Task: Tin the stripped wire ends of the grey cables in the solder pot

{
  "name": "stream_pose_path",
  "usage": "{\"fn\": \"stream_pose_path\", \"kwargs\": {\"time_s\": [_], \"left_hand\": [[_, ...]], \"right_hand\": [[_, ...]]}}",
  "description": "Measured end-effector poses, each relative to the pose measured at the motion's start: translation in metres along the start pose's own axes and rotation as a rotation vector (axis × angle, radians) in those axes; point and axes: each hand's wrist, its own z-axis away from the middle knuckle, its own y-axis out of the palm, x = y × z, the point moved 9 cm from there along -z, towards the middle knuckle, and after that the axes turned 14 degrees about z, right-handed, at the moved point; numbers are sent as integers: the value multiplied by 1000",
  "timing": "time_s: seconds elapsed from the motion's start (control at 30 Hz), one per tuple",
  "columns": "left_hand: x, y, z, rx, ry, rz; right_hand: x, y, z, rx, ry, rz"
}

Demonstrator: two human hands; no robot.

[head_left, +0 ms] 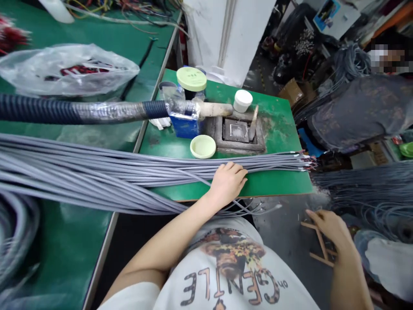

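Note:
A long bundle of grey cables (129, 168) runs from the left across the green bench, its stripped ends (306, 162) showing red and white wires near the right edge. My left hand (227, 181) lies over the bundle with its fingers curled round the cables near the bench's front edge. Below that hand, a lower group of grey cables (161, 204) hangs past the edge, in front of my body. Off to the right, my right hand (331, 226) is in the air with nothing visible in it, fingers loosely apart, above a wooden stool frame (319, 241).
Behind the cables stand a soldering pot (237, 130) with a scraper (253, 125), a white tub (242, 100), a pale green lid (202, 147) and a blue box (185, 125). An extraction hose (109, 110) crosses above. Another person (358, 107) works at the right.

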Motion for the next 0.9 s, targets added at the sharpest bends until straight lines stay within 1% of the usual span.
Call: {"fn": "stream_pose_path", "kwargs": {"time_s": [0.03, 0.07, 0.1, 0.13, 0.2, 0.23, 0.27, 0.3, 0.33, 0.37, 0.4, 0.47, 0.5, 0.53, 0.6, 0.63, 0.67, 0.7, 0.77, 0.8, 0.83, 0.9], "left_hand": [[1, 6, -4, 22, -8, -66], [1, 11, -7, 42, -12, -121], [2, 15, -10, 57, -11, -162], [1, 17, -13, 68, -6, -186], [-2, 15, -17, 71, 2, -163], [-4, 11, -18, 66, 0, -114], [-7, 6, -18, 59, -6, -44], [-11, 1, -17, 57, -16, 42], [-15, -4, -15, 57, -28, 131], [-19, -8, -11, 64, -30, 211], [-24, -12, -7, 65, -30, 271], [-30, -18, 3, 39, -22, 356], [-33, -19, 8, 37, -16, 390], [-34, -18, 12, 42, -11, 420], [-34, -12, 19, 70, -13, 484], [-32, -10, 21, 79, -31, 531], [-30, -8, 22, 75, -65, 595], [-25, -8, 23, 51, -114, 675], [-14, -9, 24, -32, -236, 866], [-8, -10, 24, -86, -297, 957], [-3, -10, 25, -125, -349, 1035], [7, -8, 28, -199, -443, 1155]], "right_hand": [[4, 21, 5, 95, -10, -42], [18, 41, 12, 213, -51, -155], [42, 57, 20, 328, -124, -287], [72, 68, 28, 431, -218, -396], [136, 78, 45, 608, -379, -615], [167, 78, 51, 695, -449, -725], [192, 75, 51, 712, -478, -783], [210, 67, 46, 687, -485, -858], [221, 53, 33, 593, -439, -1045], [221, 38, 16, 447, -355, -1228], [214, 22, 2, 278, -279, -1370], [197, -2, -17, 50, -195, -1505], [186, -14, -22, -73, -178, -1540], [173, -27, -22, -202, -177, -1554], [154, -52, -11, -443, -225, -1494], [153, -61, -2, -495, -281, -1397], [161, -65, 6, -464, -362, -1254], [175, -63, 14, -366, -458, -1082], [208, -45, 30, -139, -650, -755], [220, -35, 37, -63, -724, -636], [229, -27, 43, -21, -780, -556], [242, -18, 47, 0, -830, -479]]}}
